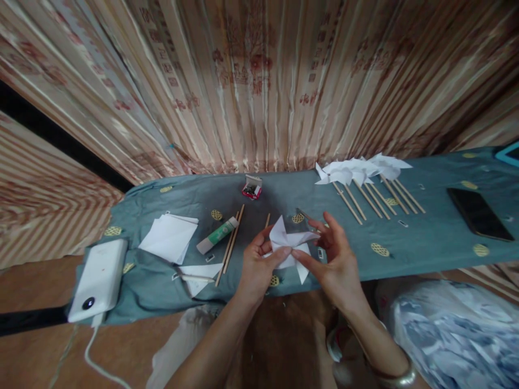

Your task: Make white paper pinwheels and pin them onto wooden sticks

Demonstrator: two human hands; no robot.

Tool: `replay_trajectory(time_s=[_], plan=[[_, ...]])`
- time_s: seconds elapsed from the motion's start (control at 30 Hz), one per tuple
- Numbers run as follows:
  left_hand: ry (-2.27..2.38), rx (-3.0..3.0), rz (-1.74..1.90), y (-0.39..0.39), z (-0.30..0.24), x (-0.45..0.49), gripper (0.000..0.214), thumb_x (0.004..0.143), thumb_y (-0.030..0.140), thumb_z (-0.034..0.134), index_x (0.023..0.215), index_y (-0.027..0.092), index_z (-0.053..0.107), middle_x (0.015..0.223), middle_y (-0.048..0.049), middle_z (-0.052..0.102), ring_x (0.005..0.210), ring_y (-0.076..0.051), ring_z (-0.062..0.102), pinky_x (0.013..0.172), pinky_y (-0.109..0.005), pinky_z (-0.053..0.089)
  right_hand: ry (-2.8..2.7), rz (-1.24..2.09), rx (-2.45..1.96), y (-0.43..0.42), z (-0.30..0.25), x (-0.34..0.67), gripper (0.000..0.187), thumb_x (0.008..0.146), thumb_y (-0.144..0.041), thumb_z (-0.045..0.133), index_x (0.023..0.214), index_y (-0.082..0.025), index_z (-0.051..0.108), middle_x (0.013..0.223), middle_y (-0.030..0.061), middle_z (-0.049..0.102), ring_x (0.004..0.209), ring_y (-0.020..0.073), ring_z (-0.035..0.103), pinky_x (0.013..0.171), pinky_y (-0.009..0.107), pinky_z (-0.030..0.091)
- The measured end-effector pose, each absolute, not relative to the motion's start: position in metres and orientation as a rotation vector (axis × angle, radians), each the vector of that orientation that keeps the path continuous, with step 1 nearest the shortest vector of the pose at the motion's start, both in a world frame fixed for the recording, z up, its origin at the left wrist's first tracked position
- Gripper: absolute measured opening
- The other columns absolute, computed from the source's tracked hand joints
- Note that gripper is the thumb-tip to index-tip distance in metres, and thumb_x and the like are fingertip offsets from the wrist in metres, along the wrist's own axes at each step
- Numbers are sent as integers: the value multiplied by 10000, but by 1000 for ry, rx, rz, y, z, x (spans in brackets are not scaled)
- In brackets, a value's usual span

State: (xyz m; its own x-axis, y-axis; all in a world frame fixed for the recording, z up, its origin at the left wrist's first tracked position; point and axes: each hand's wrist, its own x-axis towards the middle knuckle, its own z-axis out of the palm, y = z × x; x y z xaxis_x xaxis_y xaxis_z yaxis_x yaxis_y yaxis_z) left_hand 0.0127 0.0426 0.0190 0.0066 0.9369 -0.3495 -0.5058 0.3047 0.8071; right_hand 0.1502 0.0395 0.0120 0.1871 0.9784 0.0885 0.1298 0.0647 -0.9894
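Note:
A white paper pinwheel (298,239) with folded blades is between my two hands over the near edge of the cloth. My left hand (258,263) pinches its left side, the thumb lying on the front near the centre. From the right, my right hand (335,261) presses its thumb at the centre, while its other fingers are raised and partly behind the paper. A wooden stick (267,219) shows just behind the pinwheel; its lower part is hidden. Left of my hands lie a glue stick (218,235) and two wooden sticks (231,246).
Several finished pinwheels (357,172) lie in a row at the back right, near a dark phone (480,214). A small open box (252,187) stands at the back. Leftward are stacked white paper (169,236), a cut sheet (198,276) and a white power bank (98,278). A filled plastic bag (454,324) stands below right.

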Motion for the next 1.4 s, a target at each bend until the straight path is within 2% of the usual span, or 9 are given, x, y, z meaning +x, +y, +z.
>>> replay_trajectory(time_s=[0.1, 0.2, 0.3, 0.5, 0.8, 1.0, 1.1, 1.23, 1.4], plan=[[1016, 549, 1209, 42, 18, 11, 619, 542, 275, 860, 1106, 161, 631, 804, -30, 748, 706, -169, 680, 692, -275, 510, -1220, 938, -1305, 41, 12, 152, 893, 640, -308, 810, 1403, -292, 346, 1303, 108, 567, 1117, 256, 580, 978, 483, 437], [1017, 558, 1200, 42, 18, 10, 615, 547, 281, 857, 1103, 158, 625, 802, -31, 749, 703, -169, 680, 690, -274, 508, -1151, 1023, -1273, 41, 11, 150, 896, 631, -311, 810, 1400, -310, 352, 1272, 100, 582, 937, 218, 633, 853, 439, 513], [1017, 565, 1196, 42, 18, 10, 623, 557, 287, 852, 1118, 154, 617, 810, -37, 751, 696, -163, 678, 698, -275, 510, -1064, 1093, -1227, 41, 9, 145, 881, 628, -325, 809, 1388, -331, 363, 1342, 104, 526, 731, 152, 611, 685, 366, 549], [1014, 557, 1205, 42, 16, 9, 593, 558, 282, 846, 1096, 165, 626, 812, -30, 750, 701, -164, 677, 683, -269, 511, -1013, 1156, -1214, 40, 12, 140, 825, 626, -341, 815, 1344, -315, 410, 1346, 105, 537, 597, 103, 564, 550, 309, 559], [1055, 561, 1229, 42, 16, 9, 598, 542, 286, 854, 1087, 161, 641, 767, -16, 742, 658, -150, 660, 652, -249, 500, -993, 1160, -1248, 39, 12, 139, 795, 629, -324, 807, 1330, -290, 434, 1312, 115, 567, 760, 190, 678, 615, 367, 605], [1003, 528, 1230, 43, 13, 9, 590, 570, 270, 847, 1108, 160, 633, 802, -32, 748, 683, -155, 669, 661, -254, 508, -1006, 1140, -1221, 41, 12, 140, 746, 620, -305, 811, 1289, -284, 481, 1250, 93, 613, 635, 129, 618, 582, 320, 578], [980, 511, 1218, 42, 12, 10, 587, 584, 272, 838, 1123, 164, 630, 819, -37, 751, 692, -160, 676, 672, -263, 513, -1040, 1106, -1217, 42, 9, 141, 727, 632, -308, 803, 1287, -288, 489, 1245, 92, 616, 707, 151, 637, 627, 333, 580], [998, 528, 1223, 42, 13, 10, 603, 574, 254, 835, 1135, 168, 631, 823, -32, 752, 693, -158, 677, 678, -264, 517, -1112, 1023, -1239, 41, 6, 142, 718, 658, -314, 791, 1301, -279, 476, 1319, 106, 558, 974, 224, 640, 773, 386, 566], [1054, 522, 1259, 44, 15, 11, 555, 559, 245, 834, 1078, 170, 652, 820, -24, 750, 677, -147, 669, 658, -253, 512, -1302, 772, -1332, 39, 4, 145, 728, 702, -337, 762, 1347, -290, 427, 1469, 112, 379, 1298, 288, 437, 950, 463, 482]])
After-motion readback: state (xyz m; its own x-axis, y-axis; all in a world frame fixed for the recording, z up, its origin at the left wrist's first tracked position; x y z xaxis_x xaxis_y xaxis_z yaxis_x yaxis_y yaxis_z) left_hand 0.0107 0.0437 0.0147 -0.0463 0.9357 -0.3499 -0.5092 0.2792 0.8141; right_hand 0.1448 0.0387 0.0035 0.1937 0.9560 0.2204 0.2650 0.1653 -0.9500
